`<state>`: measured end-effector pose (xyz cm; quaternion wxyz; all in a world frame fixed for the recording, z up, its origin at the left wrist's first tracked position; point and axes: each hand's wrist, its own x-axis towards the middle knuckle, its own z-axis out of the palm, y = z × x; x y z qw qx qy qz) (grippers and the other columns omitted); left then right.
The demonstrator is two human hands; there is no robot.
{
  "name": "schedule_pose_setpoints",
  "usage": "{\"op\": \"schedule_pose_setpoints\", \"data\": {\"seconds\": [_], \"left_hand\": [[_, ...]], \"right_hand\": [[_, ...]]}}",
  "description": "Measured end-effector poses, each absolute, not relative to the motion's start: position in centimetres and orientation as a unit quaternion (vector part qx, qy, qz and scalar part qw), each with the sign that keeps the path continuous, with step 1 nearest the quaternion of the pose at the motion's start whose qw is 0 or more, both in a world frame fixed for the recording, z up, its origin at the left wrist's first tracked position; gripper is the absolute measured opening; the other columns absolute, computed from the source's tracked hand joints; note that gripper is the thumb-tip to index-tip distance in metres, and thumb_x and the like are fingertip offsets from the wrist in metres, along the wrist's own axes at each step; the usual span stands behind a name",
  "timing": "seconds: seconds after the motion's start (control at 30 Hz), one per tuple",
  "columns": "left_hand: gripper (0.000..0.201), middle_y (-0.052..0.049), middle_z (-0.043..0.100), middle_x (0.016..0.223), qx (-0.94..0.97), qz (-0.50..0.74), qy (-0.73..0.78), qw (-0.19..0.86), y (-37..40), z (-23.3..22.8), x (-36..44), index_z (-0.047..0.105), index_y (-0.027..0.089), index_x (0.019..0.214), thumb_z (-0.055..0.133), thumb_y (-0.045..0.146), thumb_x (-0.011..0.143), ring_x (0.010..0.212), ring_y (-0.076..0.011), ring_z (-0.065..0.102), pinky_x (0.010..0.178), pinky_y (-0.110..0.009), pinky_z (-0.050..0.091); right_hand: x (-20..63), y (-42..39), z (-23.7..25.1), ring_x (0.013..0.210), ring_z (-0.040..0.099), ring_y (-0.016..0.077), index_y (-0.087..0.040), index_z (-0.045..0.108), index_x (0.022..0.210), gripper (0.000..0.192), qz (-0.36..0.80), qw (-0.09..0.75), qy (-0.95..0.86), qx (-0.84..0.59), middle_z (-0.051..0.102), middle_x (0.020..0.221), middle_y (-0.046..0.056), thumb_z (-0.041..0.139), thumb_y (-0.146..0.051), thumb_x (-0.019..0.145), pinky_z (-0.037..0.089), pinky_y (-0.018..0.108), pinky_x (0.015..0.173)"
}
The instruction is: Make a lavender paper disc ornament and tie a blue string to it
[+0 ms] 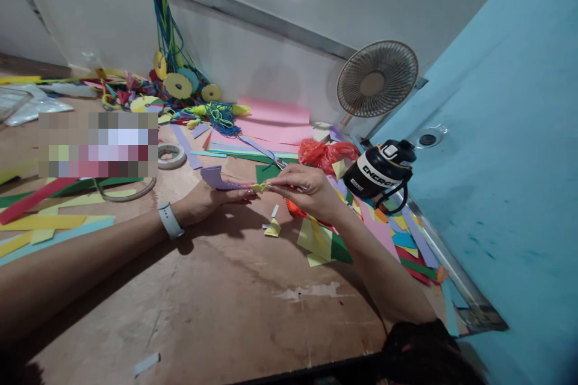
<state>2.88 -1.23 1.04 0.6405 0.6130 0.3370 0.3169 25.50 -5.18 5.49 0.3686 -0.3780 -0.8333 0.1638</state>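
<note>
A small yellow paper piece (261,187) is pinched between the closed fingertips of the left hand (212,195) and the right hand (307,189), just in front of the black bottle (379,171). A curled purple strip (215,178) is also held in the left hand. The scissors (293,207), partly hidden under the right hand, could be snagged, and the thin paper may be torn if pulled unevenly.
</note>
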Motion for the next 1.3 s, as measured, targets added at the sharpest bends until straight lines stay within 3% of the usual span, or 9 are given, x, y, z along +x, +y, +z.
{"op": "schedule_pose_setpoints", "data": {"seconds": [0.93,1.3], "left_hand": [[0.030,-0.009,0.076,0.098,0.607,0.319,0.325,0.652,-1.14,0.77,2.84,0.077,0.018,0.096,0.075,0.038,0.074,0.094,-0.0256,0.070,0.086,-0.034,0.056],[0.032,-0.011,0.073,0.108,0.601,0.316,0.309,0.666,-0.87,0.26,2.71,0.076,0.018,0.102,0.075,0.035,0.075,0.097,-0.0254,0.069,0.087,-0.034,0.056]], "right_hand": [[25.61,-4.93,5.39,0.073,0.061,0.0112,-0.017,0.074,0.097,0.016,0.147,0.373,-0.837,-0.373,0.067,0.081,0.005,0.063,-0.024,0.087,0.050,0.024,0.066],[25.40,-5.02,5.54,0.073,0.061,0.0112,-0.019,0.074,0.095,0.014,0.122,0.382,-0.839,-0.368,0.068,0.081,0.004,0.062,-0.023,0.088,0.050,0.024,0.065]]}}
